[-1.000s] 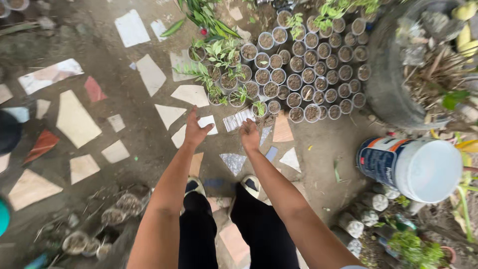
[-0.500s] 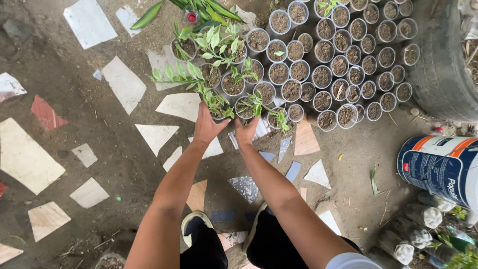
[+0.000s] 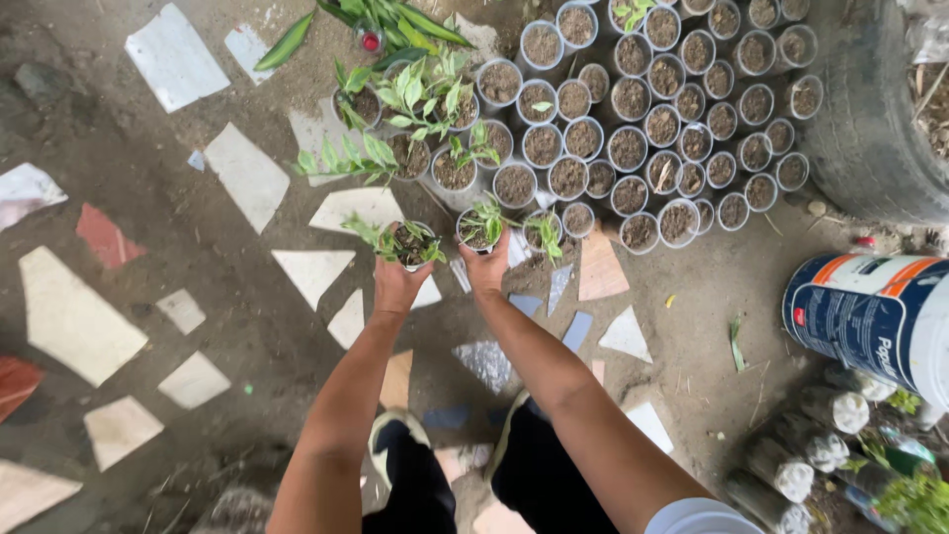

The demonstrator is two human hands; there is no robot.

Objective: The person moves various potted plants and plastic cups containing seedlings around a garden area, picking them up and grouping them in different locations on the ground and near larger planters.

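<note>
Landmark: the cluster of soil-filled cups (image 3: 643, 129) standing on the ground at upper centre; all positions given against it.

Far left of the cluster, pale tile shards (image 3: 74, 316) are lying set into the dark floor (image 3: 198, 237); a red shard (image 3: 104, 235) is sitting among them.

At the cluster's left edge, leafy seedlings (image 3: 415, 99) are growing in several cups; long green leaves are lying above them.

Just below that leafy edge, the left hand (image 3: 398, 284) is holding a small cup with a seedling (image 3: 407, 242); the grip is wrapping around the cup from below, fingers closed on its wall; whether the cup is lifted clear of the floor or resting on it, cannot tell.

Just right of it, at the cluster's lower left corner, the right hand (image 3: 486, 267) is closing on a second seedling cup (image 3: 479, 227); fingers pressing against its near side; this cup is sitting just beside the outermost cups of the cluster, with another small seedling (image 3: 546, 232) immediately right of it.

Below the cluster, the person's dark trousers and shoes are showing between the forearms.

Right of the cluster, a dark tyre planter (image 3: 870, 129) is curving along the edge; below it, well apart from the cups, a white and blue bucket (image 3: 875, 316) is lying on its side; bagged seedlings (image 3: 820, 445) are crowding the lower right corner.
</note>
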